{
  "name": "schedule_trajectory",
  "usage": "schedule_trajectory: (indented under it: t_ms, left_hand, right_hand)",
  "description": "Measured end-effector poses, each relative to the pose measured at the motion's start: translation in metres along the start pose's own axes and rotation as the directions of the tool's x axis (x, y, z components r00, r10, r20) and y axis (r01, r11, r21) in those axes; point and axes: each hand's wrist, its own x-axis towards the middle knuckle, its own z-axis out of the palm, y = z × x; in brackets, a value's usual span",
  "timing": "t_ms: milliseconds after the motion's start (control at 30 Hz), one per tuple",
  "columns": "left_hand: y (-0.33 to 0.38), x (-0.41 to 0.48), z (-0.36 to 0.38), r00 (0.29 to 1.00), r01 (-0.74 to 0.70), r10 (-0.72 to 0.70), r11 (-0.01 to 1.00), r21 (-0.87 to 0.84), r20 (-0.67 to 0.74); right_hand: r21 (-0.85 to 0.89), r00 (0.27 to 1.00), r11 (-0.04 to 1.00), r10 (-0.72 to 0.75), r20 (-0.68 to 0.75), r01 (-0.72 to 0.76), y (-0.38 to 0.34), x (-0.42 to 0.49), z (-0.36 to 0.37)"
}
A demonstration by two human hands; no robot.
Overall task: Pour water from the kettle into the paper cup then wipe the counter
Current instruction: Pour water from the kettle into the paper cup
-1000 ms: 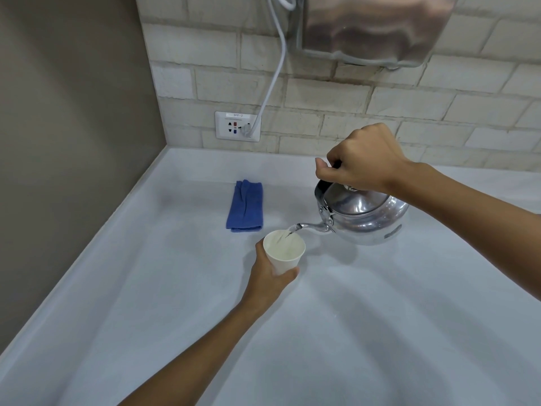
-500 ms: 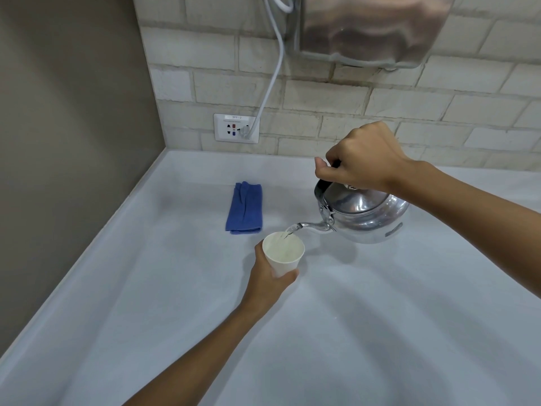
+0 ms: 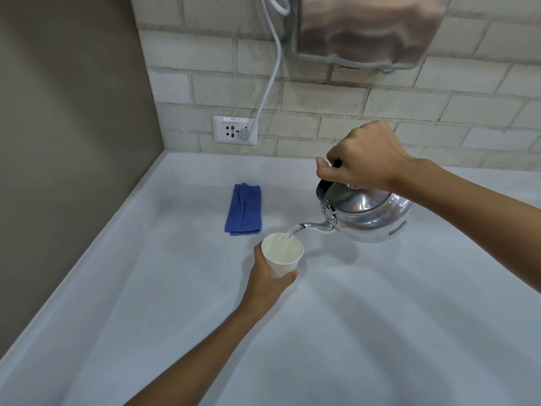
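Note:
My right hand [image 3: 363, 158] grips the black handle of a shiny metal kettle [image 3: 369, 215], which is tilted to the left above the white counter [image 3: 380, 317]. A thin stream of water runs from its spout into a white paper cup [image 3: 282, 254]. My left hand [image 3: 268, 281] wraps around the lower part of that cup and holds it just under the spout. The cup holds water well up its wall. A folded blue cloth [image 3: 244, 209] lies flat on the counter, behind and to the left of the cup.
A brick wall runs along the back with a wall socket [image 3: 235, 129] and a white cable [image 3: 270, 83] plugged into it. A steel wall-mounted unit [image 3: 369, 27] hangs above the kettle. A grey side wall [image 3: 67, 142] closes the counter on the left.
Water keeps running into the cup and its level has risen a little. Both hands, the kettle and the cup stay almost where they were.

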Motion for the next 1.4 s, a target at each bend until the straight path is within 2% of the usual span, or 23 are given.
schedule_trajectory:
  t_ms: [1400]
  left_hand:
    - [-0.005,0.002,0.0,1.0,-0.005,0.005,1.0,0.009,0.009]
  right_hand:
    - [-0.057,1.0,0.998,-0.004,0.018,0.005,0.011,0.002,-0.02]
